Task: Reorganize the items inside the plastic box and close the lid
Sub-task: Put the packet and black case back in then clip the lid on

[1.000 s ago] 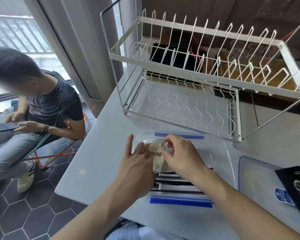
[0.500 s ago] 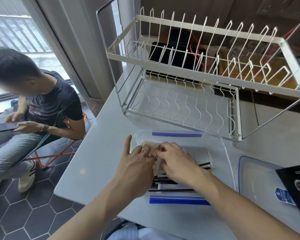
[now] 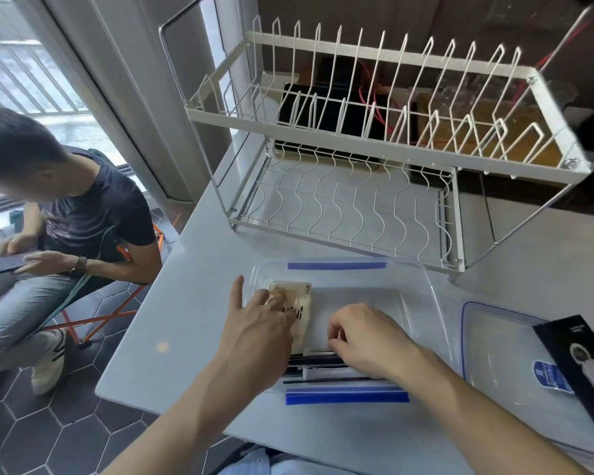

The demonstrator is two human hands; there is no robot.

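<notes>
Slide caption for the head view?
Both hands, left hand and right hand, arrange packets in the open plastic box; lid alongside.

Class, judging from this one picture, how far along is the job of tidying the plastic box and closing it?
Done: the beige packet lies flat in the plastic box. In hand: left hand presses the packet; right hand works at the black sachets. Left: the lid lies beside the box, under a black carton.
</notes>
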